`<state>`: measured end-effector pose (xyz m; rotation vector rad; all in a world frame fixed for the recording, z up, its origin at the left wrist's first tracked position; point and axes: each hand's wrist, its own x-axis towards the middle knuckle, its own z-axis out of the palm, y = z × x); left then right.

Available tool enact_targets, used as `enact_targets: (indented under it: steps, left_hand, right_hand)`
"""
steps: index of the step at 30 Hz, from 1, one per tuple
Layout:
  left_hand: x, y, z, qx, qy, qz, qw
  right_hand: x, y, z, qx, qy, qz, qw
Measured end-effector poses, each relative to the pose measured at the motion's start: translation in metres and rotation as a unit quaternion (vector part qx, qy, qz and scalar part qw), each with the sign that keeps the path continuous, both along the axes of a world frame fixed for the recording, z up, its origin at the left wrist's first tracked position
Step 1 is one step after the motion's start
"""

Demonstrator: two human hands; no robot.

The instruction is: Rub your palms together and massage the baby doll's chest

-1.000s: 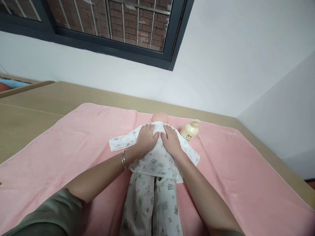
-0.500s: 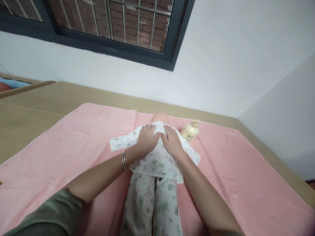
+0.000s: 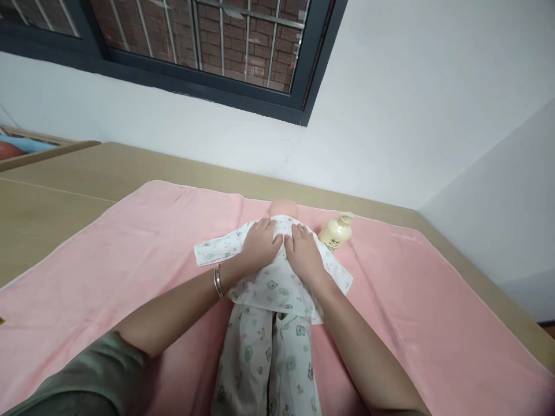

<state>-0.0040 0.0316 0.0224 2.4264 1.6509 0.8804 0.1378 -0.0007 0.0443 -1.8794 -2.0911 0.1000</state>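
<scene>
A baby doll (image 3: 281,207) lies on a pink towel (image 3: 130,254), its head toward the wall. It wears a white printed shirt (image 3: 277,283) and matching trousers (image 3: 269,358). My left hand (image 3: 260,242) lies flat on the doll's chest on the left side, with a bangle on its wrist. My right hand (image 3: 303,254) lies flat on the chest on the right side. The fingers of both hands rest spread on the shirt and hold nothing.
A cream pump bottle (image 3: 336,231) stands on the towel just right of the doll's head. The towel covers a wooden table (image 3: 52,196) that runs to the white wall. A dark-framed window is above.
Both hands have stayed on the doll's chest, shifting only slightly. The view has drifted a little.
</scene>
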Motion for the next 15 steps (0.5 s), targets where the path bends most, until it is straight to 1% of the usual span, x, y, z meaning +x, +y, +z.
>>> enact_targets:
  steps: [2, 4, 7, 11, 13, 15]
  left_hand:
    - [-0.004, 0.006, 0.003, -0.030, -0.005, -0.013, 0.999]
    - [-0.008, 0.009, 0.005, -0.047, -0.008, -0.022, 0.999]
    - [-0.007, 0.008, 0.003, -0.032, 0.008, -0.014, 0.999]
    - [0.004, -0.009, -0.005, 0.040, 0.049, 0.010, 0.998]
    - [0.010, -0.018, -0.010, 0.069, 0.054, 0.006, 0.996]
    - [0.012, -0.023, -0.012, 0.082, 0.049, -0.007, 0.995]
  right_hand:
    - [-0.012, -0.011, 0.005, -0.013, -0.020, -0.020, 1.000]
    - [-0.021, -0.021, 0.009, -0.024, -0.030, -0.017, 0.999]
    - [-0.021, -0.025, 0.012, -0.026, -0.018, 0.004, 1.000]
    - [0.002, -0.004, 0.009, -0.021, 0.041, 0.036, 0.998]
    - [0.015, 0.010, 0.005, -0.013, 0.063, 0.040, 0.997]
    - [0.022, 0.018, 0.000, -0.003, 0.068, 0.036, 0.997]
